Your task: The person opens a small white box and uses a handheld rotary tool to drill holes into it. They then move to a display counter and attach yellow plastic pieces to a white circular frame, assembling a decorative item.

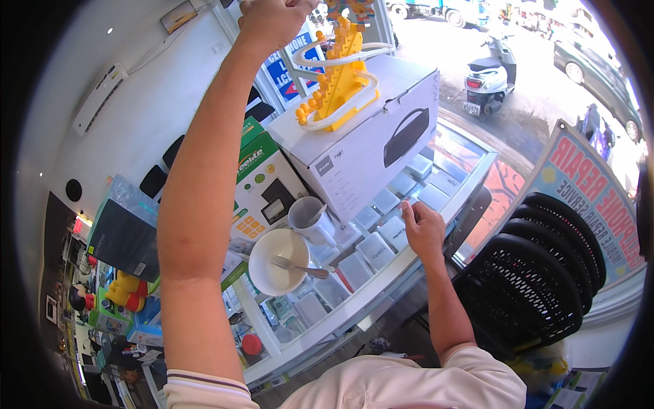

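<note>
My left hand [274, 23] is raised at the top edge, beside the upper part of a yellow toy staircase [344, 85] with white looping rails. Its fingers are curled together and partly cut off, so what they hold, if anything, is hidden. The toy stands on a large white carton [371, 146] with a dark appliance printed on its side. My right hand [424, 228] is loosely closed over the edge of the glass display counter [402, 269], with nothing visible in it. A white mug [310, 217] and a white bowl [262, 269] with a fork [300, 266] sit left of it.
A green and white box [262, 180] stands behind the mug. Stacked black chairs [538, 273] and a repair sign [579, 184] are at the right. Outside, a scooter [490, 75] is parked. A dark box [126, 228] and yellow toy figures [126, 292] lie left.
</note>
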Action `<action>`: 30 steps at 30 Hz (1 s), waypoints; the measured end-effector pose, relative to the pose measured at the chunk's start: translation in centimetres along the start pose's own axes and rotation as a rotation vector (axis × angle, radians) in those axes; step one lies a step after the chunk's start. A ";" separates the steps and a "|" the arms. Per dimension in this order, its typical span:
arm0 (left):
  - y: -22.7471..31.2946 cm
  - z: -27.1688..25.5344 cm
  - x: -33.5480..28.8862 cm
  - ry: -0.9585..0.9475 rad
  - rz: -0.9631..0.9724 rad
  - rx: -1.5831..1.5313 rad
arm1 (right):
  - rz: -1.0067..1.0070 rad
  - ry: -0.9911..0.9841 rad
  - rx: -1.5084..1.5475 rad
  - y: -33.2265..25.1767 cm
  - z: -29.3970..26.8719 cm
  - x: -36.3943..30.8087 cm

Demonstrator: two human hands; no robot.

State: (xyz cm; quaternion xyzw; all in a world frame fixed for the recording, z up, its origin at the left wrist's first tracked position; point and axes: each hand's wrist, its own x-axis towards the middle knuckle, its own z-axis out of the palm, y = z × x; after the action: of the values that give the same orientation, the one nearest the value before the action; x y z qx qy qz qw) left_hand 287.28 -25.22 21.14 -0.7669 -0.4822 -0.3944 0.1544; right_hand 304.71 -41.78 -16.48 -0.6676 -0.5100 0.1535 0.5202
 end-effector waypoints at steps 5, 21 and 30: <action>0.0 0.1 -1.0 -0.021 0.024 -0.006 | -0.008 -0.009 -0.015 0.2 -0.1 0.0; -5.4 2.6 -1.5 -0.129 0.104 0.188 | -0.041 0.012 -0.046 0.4 0.2 0.1; -6.3 6.2 0.5 -0.182 0.254 0.174 | -0.045 0.009 -0.034 0.7 0.3 0.1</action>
State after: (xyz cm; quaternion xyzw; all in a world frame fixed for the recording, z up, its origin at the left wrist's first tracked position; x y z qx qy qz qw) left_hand 284.77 -18.02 16.69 -0.8380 -0.4256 -0.2574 0.2246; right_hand 304.97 -41.49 -17.17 -0.6656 -0.5250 0.1301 0.5142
